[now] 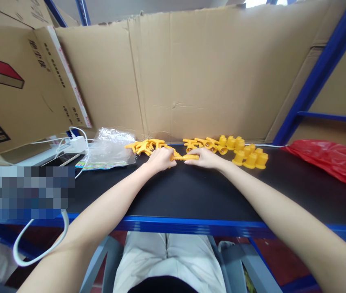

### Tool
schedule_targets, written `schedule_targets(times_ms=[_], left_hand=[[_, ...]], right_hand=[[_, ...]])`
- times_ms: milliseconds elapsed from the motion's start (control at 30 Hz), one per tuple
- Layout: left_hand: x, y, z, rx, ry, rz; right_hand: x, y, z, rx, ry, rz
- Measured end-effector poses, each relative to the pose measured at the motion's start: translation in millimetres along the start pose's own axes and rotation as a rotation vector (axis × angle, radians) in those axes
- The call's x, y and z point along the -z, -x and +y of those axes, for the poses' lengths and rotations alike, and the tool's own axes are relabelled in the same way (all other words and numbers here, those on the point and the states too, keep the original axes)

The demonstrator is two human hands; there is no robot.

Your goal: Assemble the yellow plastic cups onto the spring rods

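My left hand (160, 158) is closed around a yellow plastic piece (177, 156), whose narrow end points to the right. Facing it, my right hand (202, 158) pinches a yellow plastic part (191, 157) between thumb and fingers. The two held pieces meet or nearly meet; whether they are joined I cannot tell. Just behind my left hand lies a pile of yellow branched plastic pieces (145, 145). More yellow pieces with round, cup-like ends (211, 145) lie behind my right hand. Several yellow flanged caps (250, 158) stand grouped to its right.
A clear plastic bag (108, 148) lies left of the pile, beside a white charger (78, 143) with cables. At the right is a red plastic bag (328, 160). Cardboard (209, 73) walls the back of the black tabletop (191, 191); its blue front edge (191, 224) runs before me.
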State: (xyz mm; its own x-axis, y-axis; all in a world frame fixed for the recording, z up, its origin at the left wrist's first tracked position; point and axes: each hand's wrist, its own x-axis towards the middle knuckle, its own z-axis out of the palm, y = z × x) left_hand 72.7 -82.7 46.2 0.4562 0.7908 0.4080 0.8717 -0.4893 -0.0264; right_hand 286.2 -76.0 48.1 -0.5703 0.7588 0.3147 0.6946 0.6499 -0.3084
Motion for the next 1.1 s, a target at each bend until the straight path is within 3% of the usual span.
schedule_targets(times_ms=[133, 300, 667, 867, 967, 1100], left_hand=[[0.9, -1, -1, 0.048, 0.05, -0.033], [5.3, -1, -1, 0.047, 0.086, -0.015], [15.5, 2, 9, -0.026, 0.017, 0.0], [19.0, 5, 19, -0.08, -0.036, 0.046], [17.3, 4, 17, -0.048, -0.014, 0.037], [12.8, 1, 9, 0.038, 0.056, 0.013]], right_hand=[[-7, -5, -6, 0.122, 0.455, 0.058], [-14, -11, -24, 0.0, 0.829, 0.101], [-5, -9, -28, -0.093, 0.749, -0.044], [1, -5, -18, -0.111, 0.552, -0.167], [2, -4, -16, -0.105, 0.537, -0.105], [1, -5, -16, 0.067, 0.595, 0.057]])
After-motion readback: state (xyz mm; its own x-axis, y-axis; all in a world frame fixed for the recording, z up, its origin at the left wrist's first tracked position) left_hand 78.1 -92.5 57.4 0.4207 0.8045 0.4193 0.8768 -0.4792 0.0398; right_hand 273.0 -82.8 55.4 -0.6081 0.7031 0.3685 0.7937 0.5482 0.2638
